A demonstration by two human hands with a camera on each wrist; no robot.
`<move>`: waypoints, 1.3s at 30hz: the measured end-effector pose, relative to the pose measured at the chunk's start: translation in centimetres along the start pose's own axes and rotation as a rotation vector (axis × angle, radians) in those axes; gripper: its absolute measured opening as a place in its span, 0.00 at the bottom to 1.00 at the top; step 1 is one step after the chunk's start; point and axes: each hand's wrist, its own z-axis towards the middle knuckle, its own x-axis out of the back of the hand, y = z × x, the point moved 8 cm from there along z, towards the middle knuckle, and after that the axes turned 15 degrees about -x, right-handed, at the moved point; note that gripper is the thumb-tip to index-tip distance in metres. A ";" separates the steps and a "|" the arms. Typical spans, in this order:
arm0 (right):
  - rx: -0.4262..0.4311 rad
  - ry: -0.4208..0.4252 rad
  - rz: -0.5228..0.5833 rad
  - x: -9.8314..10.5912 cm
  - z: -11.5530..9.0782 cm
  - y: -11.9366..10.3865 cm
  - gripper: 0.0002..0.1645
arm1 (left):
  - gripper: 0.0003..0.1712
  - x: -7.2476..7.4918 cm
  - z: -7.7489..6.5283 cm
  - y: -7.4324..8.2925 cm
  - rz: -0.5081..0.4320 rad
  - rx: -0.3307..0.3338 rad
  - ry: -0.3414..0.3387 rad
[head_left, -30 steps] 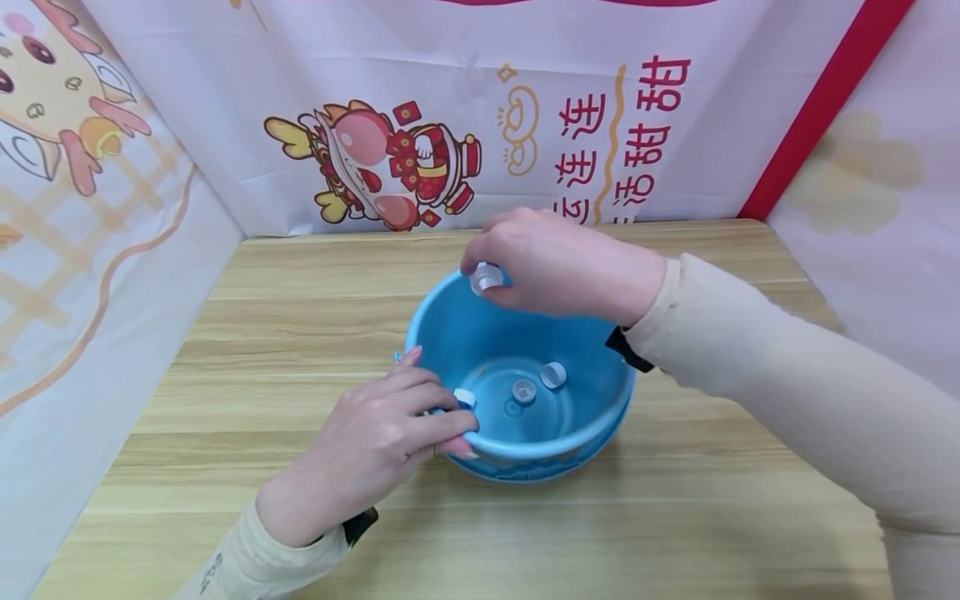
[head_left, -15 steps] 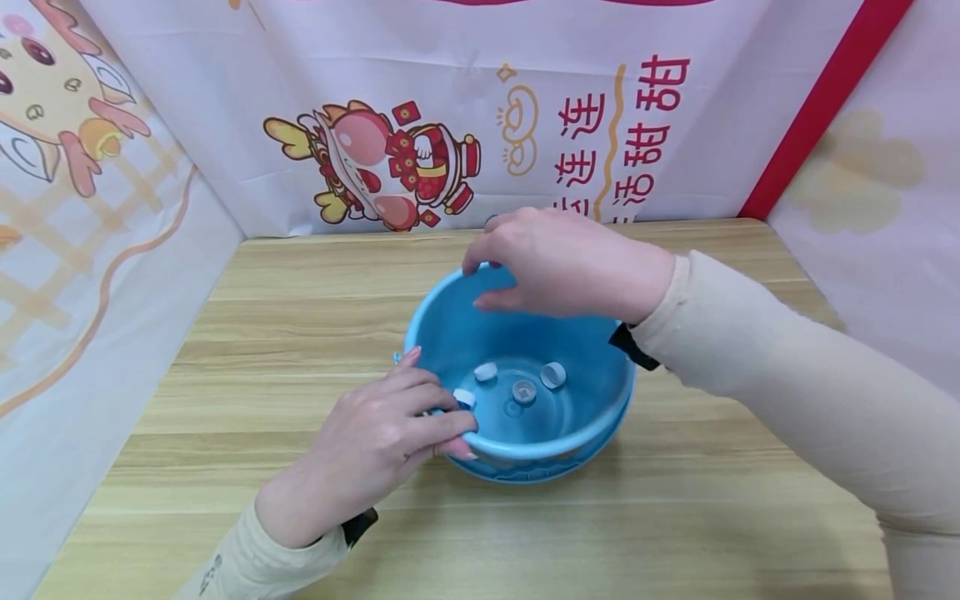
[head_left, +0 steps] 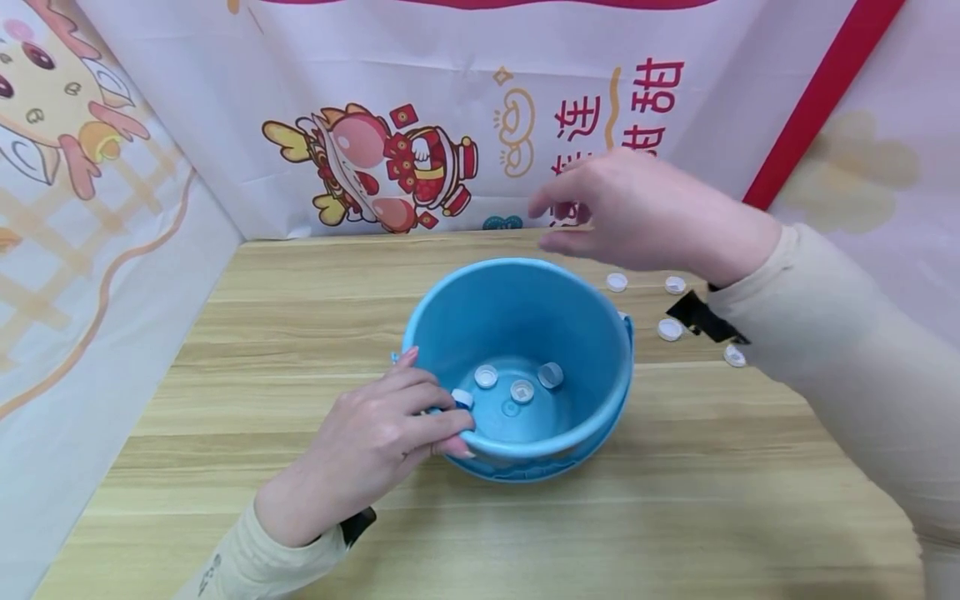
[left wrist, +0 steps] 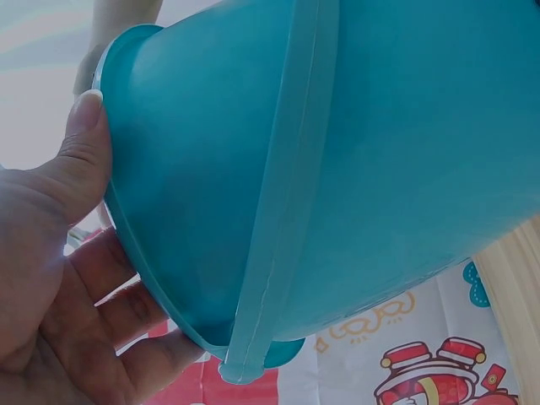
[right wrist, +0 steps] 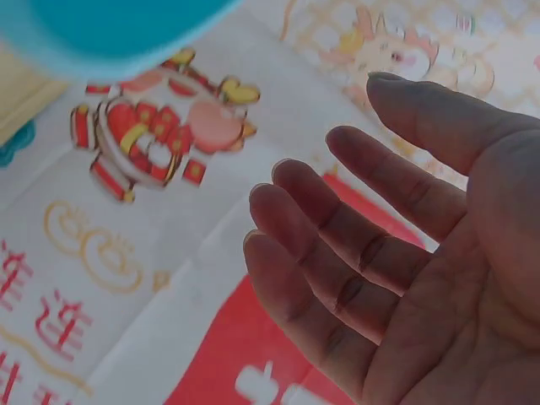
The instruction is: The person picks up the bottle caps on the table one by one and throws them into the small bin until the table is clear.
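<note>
A light blue plastic bucket (head_left: 517, 312) stands on the wooden table. My left hand (head_left: 375, 433) grips its near-left rim, thumb on one side and fingers on the other. In the left wrist view, this hand (left wrist: 63, 321) holds the rim beside the bucket's handle (left wrist: 291, 177). Several white bottle caps lie inside, among them one cap (head_left: 486, 377) at the left, a second cap (head_left: 522, 392) in the middle and a tilted cap (head_left: 551, 375) at the right. My right hand (head_left: 633, 208) hovers beyond the bucket's far-right rim, fingers loosely bent and holding nothing, as its palm (right wrist: 447, 295) shows.
Right of the bucket, several more white caps are scattered on the table, such as a cap (head_left: 670, 329) near the right sleeve and a cap (head_left: 617, 282) farther back. A printed cloth backdrop (head_left: 262, 50) rises behind the table (head_left: 247, 400) and along both sides.
My right hand let a cap drop into the bucket, then moved up and to the right, away from over it. The caps on the table came into view. My left hand stayed on the rim.
</note>
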 end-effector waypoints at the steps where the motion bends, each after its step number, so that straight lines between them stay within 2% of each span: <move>1: -0.012 0.011 0.003 0.3 -0.1 0.6 0.20 | 0.18 0.0 0.0 0.0 0.001 0.000 -0.001; 6: -0.070 0.061 0.013 0.8 -0.3 3.9 0.17 | 0.19 0.1 0.0 0.1 0.011 -0.009 0.003; 12: -0.176 0.021 0.021 -1.0 -0.1 8.3 0.18 | 0.19 0.1 0.2 0.2 0.018 -0.024 0.012; 17: -0.239 -0.073 0.051 -4.2 0.1 11.9 0.20 | 0.19 0.1 0.3 0.2 0.015 -0.024 0.015; 25: -0.317 -0.224 0.085 -10.9 0.3 16.0 0.18 | 0.20 0.1 0.2 0.2 0.011 -0.017 0.011; 33: -0.368 -0.305 0.090 -16.4 0.3 18.5 0.20 | 0.19 0.1 0.3 0.3 0.007 -0.014 0.006; 39: -0.425 -0.347 0.156 -19.3 0.6 19.3 0.24 | 0.18 0.0 0.2 0.2 0.000 -0.001 0.000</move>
